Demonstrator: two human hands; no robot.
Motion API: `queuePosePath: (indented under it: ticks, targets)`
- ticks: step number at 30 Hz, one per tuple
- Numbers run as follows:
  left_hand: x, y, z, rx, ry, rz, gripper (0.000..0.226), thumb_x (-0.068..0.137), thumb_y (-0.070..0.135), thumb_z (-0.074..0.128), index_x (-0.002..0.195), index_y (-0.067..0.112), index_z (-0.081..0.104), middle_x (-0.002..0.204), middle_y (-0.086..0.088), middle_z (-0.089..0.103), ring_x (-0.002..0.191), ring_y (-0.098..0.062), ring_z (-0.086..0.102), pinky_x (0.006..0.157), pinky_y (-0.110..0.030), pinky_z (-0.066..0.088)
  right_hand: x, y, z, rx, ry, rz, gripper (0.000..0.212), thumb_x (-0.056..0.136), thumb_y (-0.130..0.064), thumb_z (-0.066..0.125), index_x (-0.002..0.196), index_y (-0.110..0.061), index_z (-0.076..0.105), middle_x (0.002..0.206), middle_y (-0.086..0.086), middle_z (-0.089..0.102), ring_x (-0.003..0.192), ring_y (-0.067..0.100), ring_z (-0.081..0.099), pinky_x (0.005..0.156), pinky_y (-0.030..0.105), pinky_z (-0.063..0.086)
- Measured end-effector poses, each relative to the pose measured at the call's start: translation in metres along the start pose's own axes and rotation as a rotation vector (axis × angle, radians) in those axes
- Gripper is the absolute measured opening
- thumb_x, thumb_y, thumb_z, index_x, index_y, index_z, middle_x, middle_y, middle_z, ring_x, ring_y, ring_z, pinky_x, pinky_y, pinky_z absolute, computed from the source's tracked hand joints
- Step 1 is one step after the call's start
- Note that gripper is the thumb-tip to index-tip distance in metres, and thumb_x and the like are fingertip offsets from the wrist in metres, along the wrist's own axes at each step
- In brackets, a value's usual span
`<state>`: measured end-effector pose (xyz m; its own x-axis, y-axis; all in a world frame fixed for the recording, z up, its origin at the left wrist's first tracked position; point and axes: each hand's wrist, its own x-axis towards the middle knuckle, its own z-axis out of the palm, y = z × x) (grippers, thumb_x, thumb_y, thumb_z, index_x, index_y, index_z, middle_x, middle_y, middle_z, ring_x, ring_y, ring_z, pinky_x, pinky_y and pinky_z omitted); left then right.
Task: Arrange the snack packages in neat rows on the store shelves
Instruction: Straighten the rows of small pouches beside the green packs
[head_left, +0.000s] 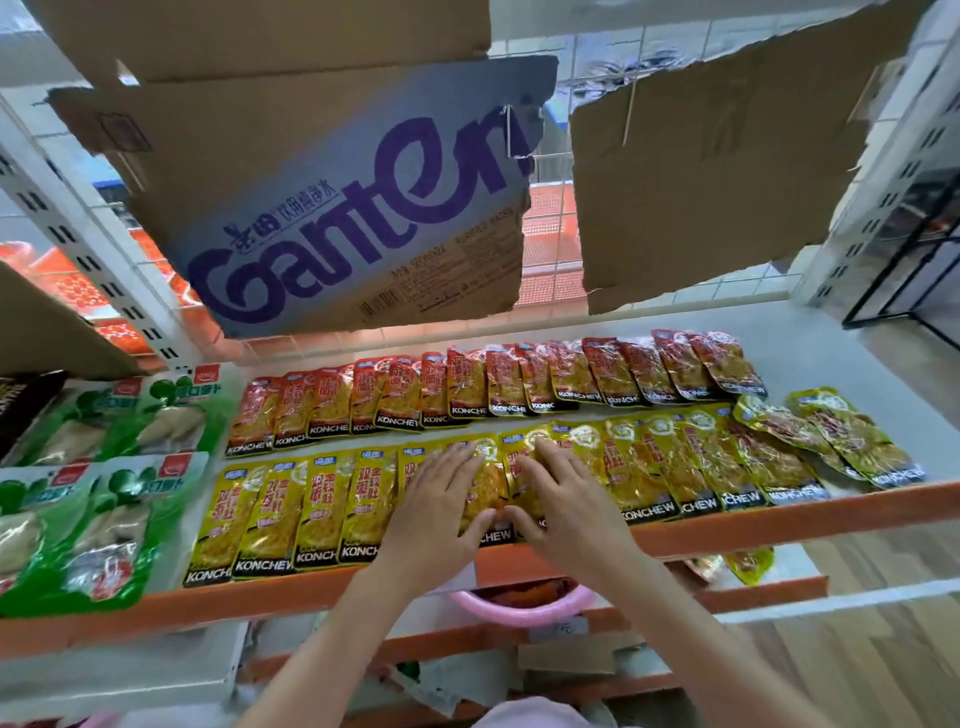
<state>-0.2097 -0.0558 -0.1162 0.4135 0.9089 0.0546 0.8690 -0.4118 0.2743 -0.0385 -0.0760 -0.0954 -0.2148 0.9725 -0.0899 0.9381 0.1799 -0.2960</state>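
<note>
Both hands, left (441, 499) and right (558, 499), flat-fingered, pressing mid-row yellow packages (332, 499); loose skewed packs (831, 436) lie far right, nearer right hand.

hidden: yellow packets (488, 483) under hands (498, 499) | cut off: green packets (78, 519) at left edge

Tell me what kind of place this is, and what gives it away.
Most likely a small shop aisle. Many identical yellow snack packs and red snack packs lie in overlapping rows on an orange-edged shelf, with slotted metal uprights beside it.
</note>
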Motion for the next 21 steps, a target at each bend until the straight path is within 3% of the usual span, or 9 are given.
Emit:
queuePosePath:
  ticks: [5,12,16,18,21]
  targets:
    - [0.001,0.002,-0.004,-0.025,-0.003,-0.015,0.063,0.094,0.045,0.043,0.148,0.025,0.016,0.156,0.011,0.010,0.144,-0.007,0.002,0.111,-0.020,-0.009,0.006,-0.009,-0.010,-0.085,-0.083,0.034,0.072,0.091,-0.053,0.039,0.147,-0.013,0.017,0.157,0.014,0.003,0.144,0.027,0.002,0.116,0.038,0.009]
    - [0.001,-0.001,0.001,-0.036,-0.013,-0.029,0.064,0.093,0.047,0.043,0.148,0.024,0.019,0.155,0.010,0.013,0.143,-0.007,0.006,0.115,-0.022,-0.005,0.011,-0.014,-0.006,-0.005,-0.040,0.073,0.069,0.091,-0.041,0.038,0.147,-0.008,0.016,0.155,0.018,0.008,0.144,0.028,0.007,0.116,0.037,0.011]
    - [0.003,0.000,0.001,-0.050,-0.004,-0.031,0.068,0.083,0.046,0.031,0.146,0.024,0.024,0.154,0.010,0.019,0.143,-0.007,0.009,0.115,-0.021,-0.005,0.006,-0.016,0.003,0.017,-0.022,-0.022,0.080,0.083,-0.056,0.008,0.147,-0.008,0.016,0.156,0.013,0.008,0.145,0.024,0.005,0.116,0.034,0.010]
    - [0.004,0.004,0.000,-0.087,0.013,-0.059,0.065,0.084,0.043,0.024,0.146,0.023,0.024,0.154,0.010,0.018,0.143,-0.006,0.008,0.113,-0.020,-0.008,0.005,-0.010,0.000,0.098,0.023,-0.015,0.088,0.078,-0.061,0.002,0.147,-0.010,0.021,0.156,0.009,0.013,0.144,0.021,0.010,0.116,0.032,0.012]
    - [0.012,0.018,-0.002,-0.162,0.077,-0.083,0.058,0.091,0.044,0.020,0.144,0.022,0.029,0.153,0.007,0.023,0.141,-0.006,0.012,0.112,-0.018,-0.005,0.006,0.017,-0.011,0.052,0.122,0.035,0.062,0.093,-0.052,0.019,0.145,-0.018,0.026,0.155,0.000,0.017,0.143,0.016,0.014,0.115,0.031,0.014]
